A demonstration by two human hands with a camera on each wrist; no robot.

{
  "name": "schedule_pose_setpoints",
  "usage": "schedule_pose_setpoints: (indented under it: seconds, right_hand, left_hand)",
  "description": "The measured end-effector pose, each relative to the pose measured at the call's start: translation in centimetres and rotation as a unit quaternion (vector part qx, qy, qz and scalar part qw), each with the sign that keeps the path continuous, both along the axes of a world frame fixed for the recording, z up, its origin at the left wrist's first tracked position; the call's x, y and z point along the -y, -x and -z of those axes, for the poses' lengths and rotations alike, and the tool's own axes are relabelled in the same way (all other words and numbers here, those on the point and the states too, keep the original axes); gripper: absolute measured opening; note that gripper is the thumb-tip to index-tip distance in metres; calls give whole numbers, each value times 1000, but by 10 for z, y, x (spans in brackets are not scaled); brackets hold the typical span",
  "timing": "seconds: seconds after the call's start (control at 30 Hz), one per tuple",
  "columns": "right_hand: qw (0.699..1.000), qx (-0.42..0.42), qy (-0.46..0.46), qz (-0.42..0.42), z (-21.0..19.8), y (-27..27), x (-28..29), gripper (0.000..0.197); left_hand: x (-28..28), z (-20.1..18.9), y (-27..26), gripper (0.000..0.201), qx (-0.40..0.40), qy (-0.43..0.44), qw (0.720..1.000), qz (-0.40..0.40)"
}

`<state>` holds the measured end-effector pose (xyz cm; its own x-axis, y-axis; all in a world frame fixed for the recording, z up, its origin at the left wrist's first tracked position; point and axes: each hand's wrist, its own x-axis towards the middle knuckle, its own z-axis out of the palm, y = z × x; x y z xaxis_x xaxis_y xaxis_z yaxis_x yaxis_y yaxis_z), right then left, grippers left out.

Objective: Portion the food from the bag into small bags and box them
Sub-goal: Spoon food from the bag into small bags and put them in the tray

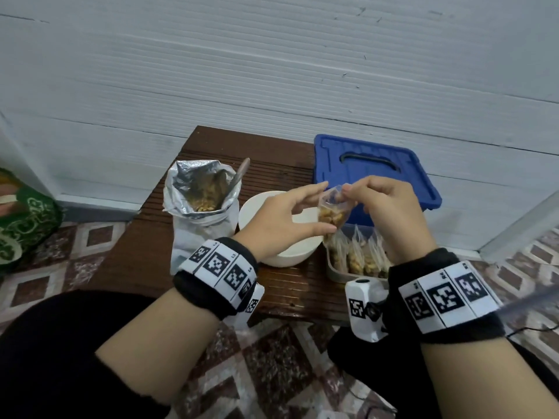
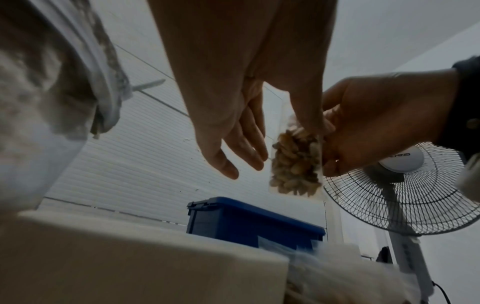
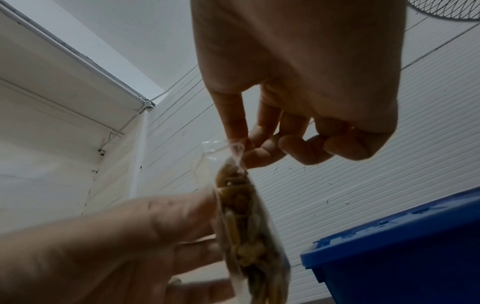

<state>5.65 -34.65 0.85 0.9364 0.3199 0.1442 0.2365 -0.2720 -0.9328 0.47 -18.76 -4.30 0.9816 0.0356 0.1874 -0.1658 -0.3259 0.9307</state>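
While both hands pinch the upright small bag [image 1: 331, 211], the box [image 1: 335, 275] lies directly below, nearer the right hand [image 1: 382, 207]; the left hand [image 1: 282, 217] steadies its side.

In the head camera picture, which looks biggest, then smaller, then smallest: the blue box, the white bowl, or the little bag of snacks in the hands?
1. Blue box, largest.
2. White bowl, partly hidden by the left hand.
3. Little bag of snacks, smallest, although it is held up nearer the camera.
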Motion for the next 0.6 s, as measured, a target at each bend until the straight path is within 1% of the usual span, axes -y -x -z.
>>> schedule_pose_setpoints:
  seconds: [0.03, 0.1, 0.2, 0.3, 0.37, 0.43, 0.5, 0.6]
  right_hand:
    - [1000, -2, 6, -4, -1, 1, 0, 22]
    - [1000, -13, 17, -16, -1, 1, 1, 24]
    - [999, -30, 28, -23, -1, 1, 0, 26]
    - [999, -22, 32, -8, -2, 4, -2, 32]
    - [997, -12, 69, -15, -3, 6, -2, 37]
    - [991, 5, 129, -27, -2, 6, -2, 39]
    - [984, 34, 174, -25, 0, 5, -3, 33]
    - [980, 72, 187, -11, 1, 5, -1, 14]
  left_hand:
    - [0, 4, -1, 67, -7, -11, 1000, 5]
    - [2, 9, -2, 58, -5, -24, 1000, 1]
    - [5, 12, -2, 48, 13, -19, 999, -27]
    - [5, 14, -3, 42, 12, -32, 997, -65]
    - [6, 13, -2, 36, 14, -32, 996, -84]
    - [7, 11, -1, 34, 20, -19, 995, -97]
    - [9, 11, -1, 33, 19, 4, 994, -105]
    - [13, 15, -3, 35, 2, 30, 993, -110]
